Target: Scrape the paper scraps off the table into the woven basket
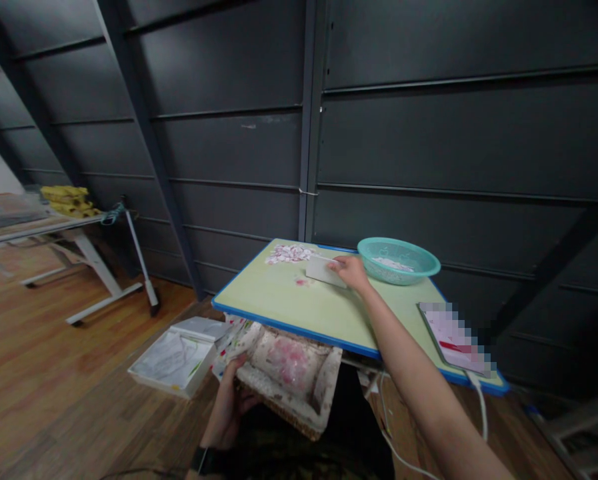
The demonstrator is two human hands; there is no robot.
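Observation:
My right hand (351, 272) is closed on a white flat rectangular card (323, 270), held low over the pale green tabletop (273, 297). Beyond the card lies a pile of small white pieces with reddish edges (289, 253). Pink bits (301, 283) dot the surface just in front of it. Below the table's near edge, my left hand (235, 390) grips the left side of a cloth-lined wicker basket (283, 393), which rests at my lap. A heap of pink, partly clear material (289, 360) is inside the basket.
Right of my right hand stands a turquoise plastic colander (399, 260) with white pieces in it. A tablet (456, 340) with a white cable lies at the table's right edge. An open white box (176, 360) is on the floor at left. A dark panelled wall (229, 147) rises behind.

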